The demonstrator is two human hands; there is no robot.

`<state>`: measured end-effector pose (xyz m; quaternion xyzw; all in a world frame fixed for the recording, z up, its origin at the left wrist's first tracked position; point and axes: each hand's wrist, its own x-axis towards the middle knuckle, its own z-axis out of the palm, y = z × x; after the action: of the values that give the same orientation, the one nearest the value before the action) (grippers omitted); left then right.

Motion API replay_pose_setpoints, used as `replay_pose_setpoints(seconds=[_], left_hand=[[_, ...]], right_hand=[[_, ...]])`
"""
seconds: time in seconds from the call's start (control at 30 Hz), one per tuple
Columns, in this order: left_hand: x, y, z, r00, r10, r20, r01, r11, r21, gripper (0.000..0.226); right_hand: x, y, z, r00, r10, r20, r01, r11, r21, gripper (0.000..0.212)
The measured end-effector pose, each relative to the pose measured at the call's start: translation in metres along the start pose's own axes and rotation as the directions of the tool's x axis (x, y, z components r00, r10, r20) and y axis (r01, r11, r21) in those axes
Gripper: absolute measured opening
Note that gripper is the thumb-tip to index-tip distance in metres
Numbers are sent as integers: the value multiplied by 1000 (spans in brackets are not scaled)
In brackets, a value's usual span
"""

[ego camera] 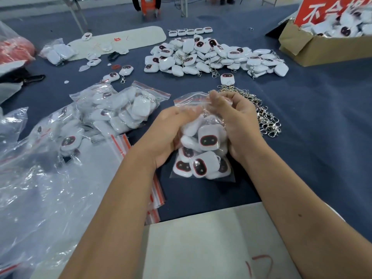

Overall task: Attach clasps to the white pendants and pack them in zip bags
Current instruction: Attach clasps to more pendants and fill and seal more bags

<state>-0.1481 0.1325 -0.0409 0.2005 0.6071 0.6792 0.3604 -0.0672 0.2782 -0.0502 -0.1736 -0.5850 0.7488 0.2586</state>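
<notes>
Fingers [216,99] of the right hand [237,121] curl round the top of a clear zip bag [201,154], bunching the plastic just below its red seal strip. Those of the left hand [167,133] press the bag's other side, thumb laid along the upper edge; motion blur hides how tightly they close. Between the two palms the bag stands on the dark blue worktop [312,121], full of white pendants [208,139] with dark, red-rimmed faces.

Just beyond the right hand lies a heap of silver clasps [265,115], one single pendant [227,78] at its far end. Farther back spreads a large loose pile of pendants [213,57], some with chains showing, and a short row of five pendants [190,31] behind it. To the left lie filled zip bags [120,109], with a stack of empty zip bags [122,143] beside the left wrist and loose clear plastic sheeting [40,188] nearer the edge. A cardboard box [314,47] holding more pendants sits at the far right, under a red sign [330,9]. A pale board [211,244] lies nearest the person, under the forearms.
</notes>
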Motion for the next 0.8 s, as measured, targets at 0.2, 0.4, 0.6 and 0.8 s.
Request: replay_pose_setpoints(seconds=[0.2, 0.4, 0.6, 0.8], left_hand=[[-2, 0, -1, 989, 113, -90, -113, 994, 6, 50], [-10, -1, -13, 978, 37, 207, -28, 998, -47, 44], [-6, 1, -15, 998, 42, 53, -41, 999, -8, 26], [3, 0, -15, 969, 77, -234, -88, 995, -37, 22]], right_hand=[[5, -2, -6, 1000, -13, -14, 11, 989, -148, 54], [8, -4, -13, 998, 60, 9, -60, 998, -26, 33], [3, -5, -10, 1000, -2, 22, 5, 992, -123, 33], [2, -4, -8, 994, -14, -106, -3, 987, -159, 38]])
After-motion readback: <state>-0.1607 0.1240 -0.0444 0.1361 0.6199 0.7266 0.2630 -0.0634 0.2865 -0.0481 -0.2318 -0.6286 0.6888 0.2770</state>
